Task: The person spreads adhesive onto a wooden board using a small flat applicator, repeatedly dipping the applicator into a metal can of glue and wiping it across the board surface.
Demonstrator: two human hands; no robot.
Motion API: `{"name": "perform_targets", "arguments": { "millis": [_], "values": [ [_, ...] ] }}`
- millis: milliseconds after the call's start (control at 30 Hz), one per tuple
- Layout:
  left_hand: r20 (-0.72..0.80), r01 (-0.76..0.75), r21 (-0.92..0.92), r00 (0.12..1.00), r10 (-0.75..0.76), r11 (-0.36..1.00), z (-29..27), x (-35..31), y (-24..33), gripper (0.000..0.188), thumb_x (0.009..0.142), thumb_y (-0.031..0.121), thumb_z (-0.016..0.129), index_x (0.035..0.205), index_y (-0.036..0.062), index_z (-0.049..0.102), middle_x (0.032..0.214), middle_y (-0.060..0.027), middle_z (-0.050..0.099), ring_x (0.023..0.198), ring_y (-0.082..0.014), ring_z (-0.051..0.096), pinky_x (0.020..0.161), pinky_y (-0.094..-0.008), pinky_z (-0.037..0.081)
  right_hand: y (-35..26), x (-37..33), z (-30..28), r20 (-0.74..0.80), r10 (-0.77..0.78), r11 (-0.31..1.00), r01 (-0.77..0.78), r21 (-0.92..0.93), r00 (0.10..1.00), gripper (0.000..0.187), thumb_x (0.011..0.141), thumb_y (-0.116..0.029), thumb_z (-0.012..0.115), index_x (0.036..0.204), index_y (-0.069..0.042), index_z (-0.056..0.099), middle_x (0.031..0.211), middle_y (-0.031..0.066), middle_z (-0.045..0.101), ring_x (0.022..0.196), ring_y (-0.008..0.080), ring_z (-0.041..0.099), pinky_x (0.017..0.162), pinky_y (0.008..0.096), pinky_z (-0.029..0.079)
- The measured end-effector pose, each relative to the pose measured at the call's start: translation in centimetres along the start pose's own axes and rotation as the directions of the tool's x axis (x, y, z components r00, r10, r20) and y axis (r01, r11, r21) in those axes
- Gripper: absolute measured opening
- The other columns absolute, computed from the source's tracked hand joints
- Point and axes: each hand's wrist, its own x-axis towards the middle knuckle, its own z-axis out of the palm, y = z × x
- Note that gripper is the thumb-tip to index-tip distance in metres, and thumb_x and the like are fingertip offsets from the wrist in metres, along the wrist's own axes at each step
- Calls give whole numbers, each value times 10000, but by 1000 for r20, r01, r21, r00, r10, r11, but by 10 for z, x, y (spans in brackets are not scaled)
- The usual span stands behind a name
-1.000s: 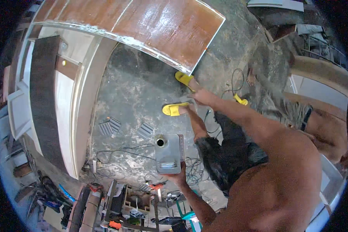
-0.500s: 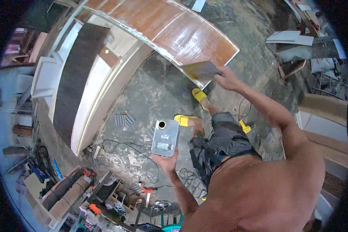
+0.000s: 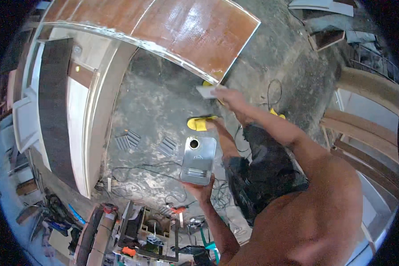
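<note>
My left hand (image 3: 200,190) grips the lower end of a rectangular metal can (image 3: 198,155), with a round dark opening in the face toward me. My right hand (image 3: 229,98) is closed on a thin flat sheet (image 3: 205,91), pale and strongly foreshortened. The sheet is near the close corner of a large brown panel (image 3: 195,40) with a glossy, wet-looking surface and whitish edges. Whether the sheet touches that corner, I cannot tell.
Curved wooden furniture with a dark panel (image 3: 55,106) stands at left. Grey ridged strips (image 3: 127,139) and a cable (image 3: 150,165) lie on the floor. Tools and boxes crowd the lower left, with an orange power tool (image 3: 178,209). More curved wooden pieces (image 3: 363,133) stand at right.
My right hand has drawn the sheet off the panel's surface toward me, and it now shows narrower. The can stays in my left hand. The whole view has shifted.
</note>
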Motion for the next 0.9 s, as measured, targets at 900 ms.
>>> {"name": "perform_targets", "arguments": {
  "millis": [900],
  "values": [
    [-154,-161,-155,979,137,975,-41,-39,39,979,584,20,855,1338,69,233,1294,-129,388,1178,-244,470,989,-408,445,-149,-2,60,303,-281,944,319,-83,911,251,847,-153,550,962,45,653,798,106,670,776,171,628,730,356,495]
  ]
}}
